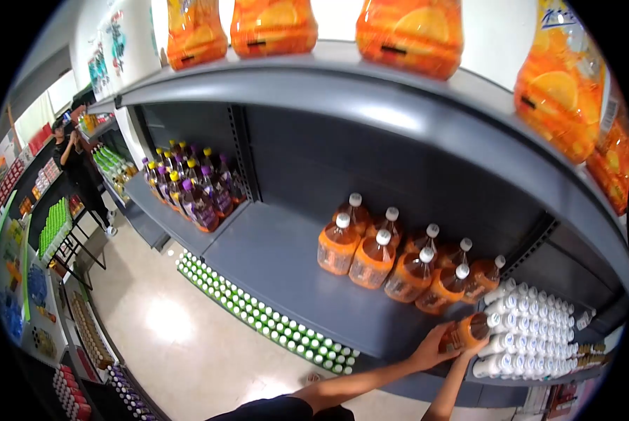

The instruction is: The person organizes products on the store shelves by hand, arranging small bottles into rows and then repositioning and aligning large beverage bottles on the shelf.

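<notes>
My left hand is closed around the lower part of an orange-labelled bottle with a white cap, which is tilted to the right above the shelf's front edge. My right hand grips the same bottle from below, nearer its neck. Just behind it, orange-labelled bottles with white caps stand upright in two rows on the grey shelf. To the right of the held bottle are rows of white bottles.
Dark bottles with purple and yellow caps stand on the shelf's left part. Green bottles line a lower level. Large orange packs sit on the upper shelf. Another person stands in the aisle at far left.
</notes>
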Action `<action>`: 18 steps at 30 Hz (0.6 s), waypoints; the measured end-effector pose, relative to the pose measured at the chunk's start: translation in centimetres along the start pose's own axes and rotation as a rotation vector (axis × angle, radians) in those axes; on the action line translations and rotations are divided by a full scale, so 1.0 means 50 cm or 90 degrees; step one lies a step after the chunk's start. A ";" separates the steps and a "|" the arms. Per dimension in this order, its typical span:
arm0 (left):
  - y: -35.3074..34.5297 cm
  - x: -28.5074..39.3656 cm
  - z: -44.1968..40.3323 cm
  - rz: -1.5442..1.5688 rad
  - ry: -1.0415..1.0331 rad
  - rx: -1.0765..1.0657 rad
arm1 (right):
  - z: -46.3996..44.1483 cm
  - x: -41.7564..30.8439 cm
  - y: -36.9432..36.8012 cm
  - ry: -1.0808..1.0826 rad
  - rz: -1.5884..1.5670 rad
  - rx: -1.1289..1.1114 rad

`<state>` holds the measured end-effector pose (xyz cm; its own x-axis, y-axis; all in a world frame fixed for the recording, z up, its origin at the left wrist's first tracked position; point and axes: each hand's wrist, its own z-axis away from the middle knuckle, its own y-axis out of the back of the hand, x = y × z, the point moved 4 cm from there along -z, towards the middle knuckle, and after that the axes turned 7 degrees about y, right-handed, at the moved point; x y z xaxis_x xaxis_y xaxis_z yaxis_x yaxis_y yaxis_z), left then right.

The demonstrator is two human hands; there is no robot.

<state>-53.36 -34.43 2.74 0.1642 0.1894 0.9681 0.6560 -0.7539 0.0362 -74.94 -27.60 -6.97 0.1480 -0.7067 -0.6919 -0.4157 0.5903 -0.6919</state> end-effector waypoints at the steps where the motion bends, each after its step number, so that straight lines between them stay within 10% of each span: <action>1: -0.001 0.025 -0.003 0.080 0.021 -0.018 | 0.024 -0.017 -0.012 0.078 0.120 -0.018; 11: 0.163 0.197 0.147 -0.151 -0.130 0.233 | 0.367 -0.048 -0.285 0.126 0.031 0.152; 18: 0.432 0.134 0.099 0.123 -0.103 0.069 | 0.529 0.047 -0.547 0.227 0.223 -0.065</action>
<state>-34.45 -46.34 8.77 0.4039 0.1543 0.9017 0.6753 -0.7152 -0.1801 -39.51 -35.09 4.85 -0.3249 -0.5723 -0.7530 -0.4731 0.7877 -0.3946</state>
